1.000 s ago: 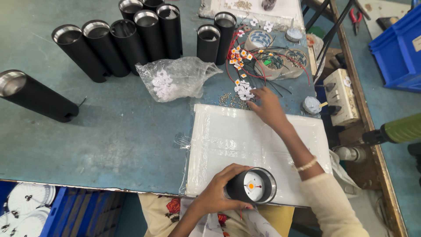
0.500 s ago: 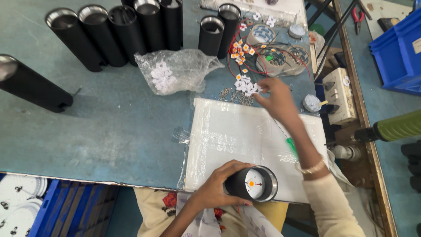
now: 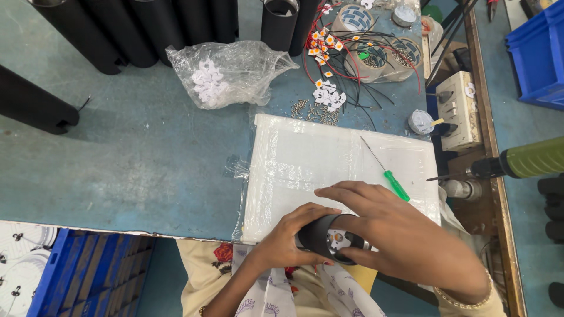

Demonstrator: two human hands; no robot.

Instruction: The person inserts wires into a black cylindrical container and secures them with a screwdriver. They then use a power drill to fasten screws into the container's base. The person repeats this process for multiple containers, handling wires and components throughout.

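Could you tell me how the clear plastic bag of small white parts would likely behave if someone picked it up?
The crumpled clear plastic bag would probably sag and change shape, being thin film. The small white parts sit loosely piled, so they would likely shift. Its mouth looks open, so some might spill.

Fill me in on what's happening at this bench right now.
A person holds a short black tube in the left hand at the near edge of a plastic-wrapped white board. The right hand covers the tube's open end, fingers at a small white part inside. A green-handled screwdriver lies on the board, untouched.
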